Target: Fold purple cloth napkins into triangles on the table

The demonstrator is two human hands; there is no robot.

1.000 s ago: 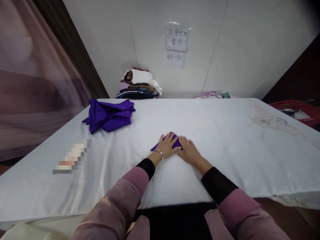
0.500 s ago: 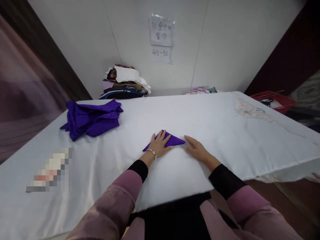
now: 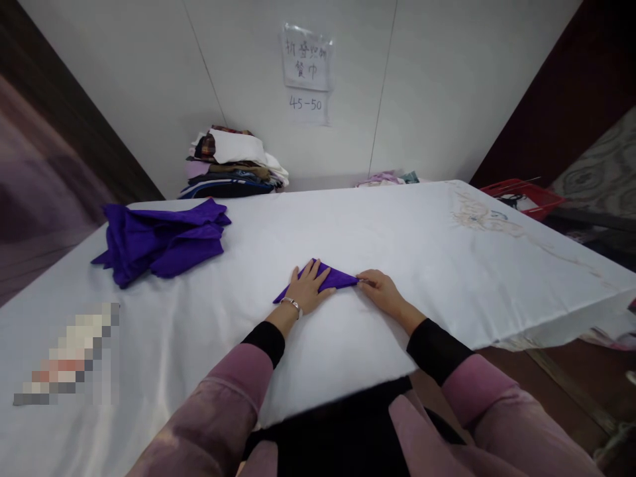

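A purple cloth napkin [image 3: 338, 278], folded into a flat triangle, lies on the white tablecloth in front of me. My left hand [image 3: 307, 291] rests on its left part, palm down with fingers spread, covering some of the cloth. At the right tip, thumb and fingers of my right hand [image 3: 382, 290] pinch the pointed corner. The triangle's left point shows beyond my left wrist. Farther left on the table lies a loose, crumpled heap of purple cloth [image 3: 163, 238].
A table with a white cloth [image 3: 199, 344] spans the view. Folded clothes [image 3: 233, 165] are stacked behind it against the wall, where a handwritten sign [image 3: 308, 66] hangs. A red basket [image 3: 531, 199] stands at the right; a blurred-out item [image 3: 69, 354] lies at the left.
My right hand has closed its fingers on the napkin's right corner, where it was beside it with fingers apart. My left hand stays flat on the cloth. The view has shifted slightly right.
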